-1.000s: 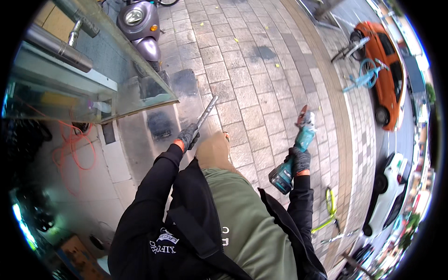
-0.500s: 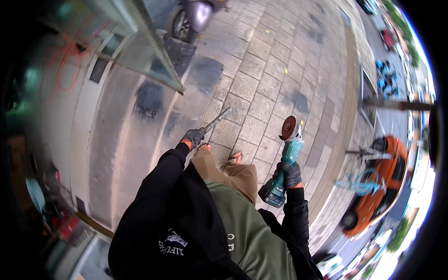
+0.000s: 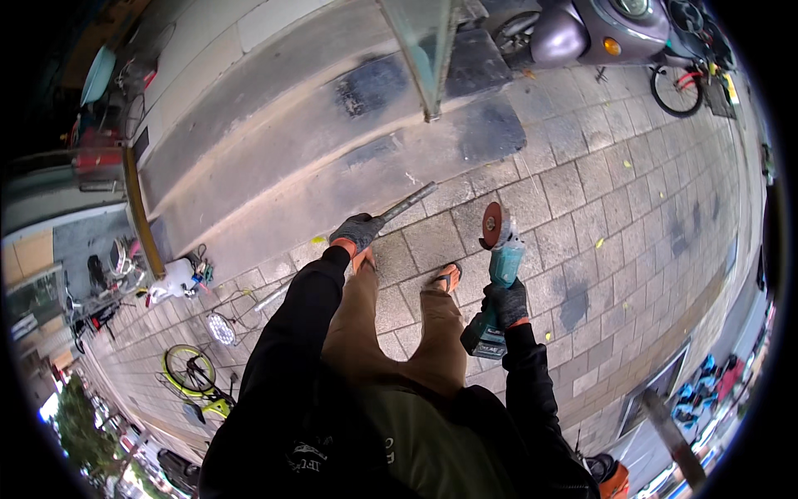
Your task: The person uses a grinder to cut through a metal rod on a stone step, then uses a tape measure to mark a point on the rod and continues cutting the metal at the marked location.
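Observation:
My left hand (image 3: 357, 232), in a dark glove with an orange cuff, is closed around a grey metal rod (image 3: 407, 202). The rod slants up to the right past the fist, and its other end shows beyond my forearm. My right hand (image 3: 508, 303), gloved alike, grips the handle of a teal and black cordless angle grinder (image 3: 505, 264). Its reddish-brown disc (image 3: 492, 221) points away from me and stands apart from the rod. The battery end sits below the hand. Whether the disc spins cannot be told.
Stone steps (image 3: 274, 158) rise ahead on the left, with a glass door edge (image 3: 431, 108) over them. A purple scooter (image 3: 619, 33) stands at the far right. A yellow-green bicycle (image 3: 191, 370) and a white bag (image 3: 173, 279) are at left. Paving (image 3: 573, 200) spreads to the right.
I have turned to my left, so the steps now lie ahead and the scooter sits farther right. Both hands keep their hold on the rod and the angle grinder.

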Action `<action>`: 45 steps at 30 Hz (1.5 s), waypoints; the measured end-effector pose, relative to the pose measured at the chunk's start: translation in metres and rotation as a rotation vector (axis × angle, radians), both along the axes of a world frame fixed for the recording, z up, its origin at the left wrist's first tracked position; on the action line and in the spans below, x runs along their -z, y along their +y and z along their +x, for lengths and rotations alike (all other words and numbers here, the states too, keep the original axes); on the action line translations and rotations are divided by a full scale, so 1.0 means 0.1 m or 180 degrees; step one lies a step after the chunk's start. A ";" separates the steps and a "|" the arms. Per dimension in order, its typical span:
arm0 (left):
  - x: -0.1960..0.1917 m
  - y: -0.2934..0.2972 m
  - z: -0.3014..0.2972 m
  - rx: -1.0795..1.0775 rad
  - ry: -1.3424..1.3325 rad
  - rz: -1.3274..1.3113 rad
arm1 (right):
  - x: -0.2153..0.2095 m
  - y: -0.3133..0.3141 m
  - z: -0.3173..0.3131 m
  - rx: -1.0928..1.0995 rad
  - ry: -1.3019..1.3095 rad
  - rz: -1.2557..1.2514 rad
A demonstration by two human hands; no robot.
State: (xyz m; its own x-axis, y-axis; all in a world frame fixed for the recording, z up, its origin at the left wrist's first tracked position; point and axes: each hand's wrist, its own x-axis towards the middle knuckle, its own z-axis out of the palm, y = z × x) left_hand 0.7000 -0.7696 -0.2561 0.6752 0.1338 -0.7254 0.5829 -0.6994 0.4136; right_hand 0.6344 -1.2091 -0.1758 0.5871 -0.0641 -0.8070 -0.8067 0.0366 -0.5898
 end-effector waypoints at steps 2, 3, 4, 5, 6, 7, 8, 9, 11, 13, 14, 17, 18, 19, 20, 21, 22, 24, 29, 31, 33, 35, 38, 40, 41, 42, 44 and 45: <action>0.21 0.16 -0.20 -0.0418 0.0042 -0.0114 | 0.10 0.11 0.05 -0.0260 0.0008 0.0027; 0.28 0.20 -0.21 -0.0505 0.0058 -0.0079 | 0.18 0.16 0.11 -0.0376 -0.0002 0.0007; 0.35 0.25 -0.21 -0.0586 0.0080 -0.0042 | 0.24 0.22 0.17 -0.0470 -0.0034 0.0049; 0.50 0.32 -0.24 -0.0602 -0.0006 0.0020 | 0.36 0.31 0.24 -0.0582 -0.0075 0.0103; 0.59 0.33 -0.19 -0.0498 -0.0046 0.0113 | 0.54 0.37 0.29 -0.0669 -0.0097 0.0137; 0.70 0.35 -0.10 -0.0387 -0.0082 0.0207 | 0.79 0.40 0.39 -0.0830 -0.0105 0.0097; 0.92 0.39 -0.12 -0.0307 -0.0084 0.0300 | 1.03 0.45 0.49 -0.1011 -0.0113 0.0064; 1.25 0.48 -0.16 -0.0274 -0.0162 0.0232 | 1.29 0.55 0.56 -0.1118 -0.0203 0.0018; 1.57 0.42 0.01 -0.0133 -0.0179 0.0273 | 1.77 0.68 0.72 -0.1150 -0.0349 -0.0066; 1.91 0.32 0.10 0.0024 -0.0316 0.0325 | 2.18 0.78 0.81 -0.1093 -0.0392 -0.0030; 2.08 0.30 0.17 0.0085 -0.0466 0.0410 | 2.35 0.85 0.86 -0.1094 -0.0448 0.0018; 2.57 0.25 0.36 0.0227 -0.0876 0.0476 | 2.85 0.98 0.97 -0.1083 -0.0630 0.0106; 2.70 0.19 0.44 0.0271 -0.1018 0.0455 | 3.05 0.96 0.99 -0.1105 -0.0662 0.0110; 2.81 0.13 0.51 0.0269 -0.0995 0.0400 | 3.26 0.94 1.01 -0.1125 -0.0698 0.0113; 2.94 0.08 0.55 0.0273 -0.1116 0.0481 | 3.39 0.98 1.03 -0.1148 -0.0727 0.0141; 3.05 0.03 0.59 0.0277 -0.1241 0.0562 | 3.47 0.98 1.06 -0.1122 -0.0748 0.0190; 3.15 -0.01 0.64 0.0281 -0.1369 0.0642 | 3.58 1.00 1.09 -0.1118 -0.0838 0.0195; 3.31 -0.13 0.68 0.0355 -0.1706 0.0717 | 3.75 1.02 1.12 -0.1092 -0.0985 0.0187; 3.59 -0.21 0.83 0.0605 -0.2160 0.0993 | 3.84 1.12 1.23 -0.1204 -0.1049 0.0026; 3.67 -0.21 0.86 0.0624 -0.2274 0.1160 | 3.87 1.17 1.25 -0.1222 -0.1056 0.0001; 3.70 -0.25 0.89 0.0666 -0.2388 0.1249 | 3.94 1.16 1.22 -0.1217 -0.0974 -0.0086; 3.73 -0.25 0.90 0.0680 -0.2496 0.1287 | 4.03 1.18 1.23 -0.1220 -0.0863 -0.0185; 3.78 -0.24 0.90 0.0719 -0.2690 0.1254 | 4.06 1.23 1.26 -0.1241 -0.0794 -0.0230; 3.79 -0.21 0.90 0.0813 -0.2873 0.1226 | 4.09 1.26 1.32 -0.1298 -0.0775 -0.0268; 3.80 -0.18 0.90 0.0984 -0.2974 0.1319 | 4.11 1.28 1.35 -0.1334 -0.0775 -0.0280; 3.80 -0.15 0.89 0.1156 -0.3073 0.1410 | 4.12 1.29 1.38 -0.1307 -0.0789 -0.0289; 3.83 -0.12 0.90 0.1288 -0.3180 0.1498 | 4.16 1.31 1.41 -0.1256 -0.0812 -0.0315; 3.86 -0.12 0.91 0.1247 -0.3190 0.1494 | 4.18 1.32 1.42 -0.1270 -0.0825 -0.0294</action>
State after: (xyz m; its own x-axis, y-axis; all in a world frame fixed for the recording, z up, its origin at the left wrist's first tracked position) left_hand 0.7908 -0.7819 -0.6421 0.9709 -0.0969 0.2192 -0.1458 -0.9647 0.2192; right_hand 0.7759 -1.0776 -0.5936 0.7614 0.1424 -0.6324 -0.5732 -0.3078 -0.7594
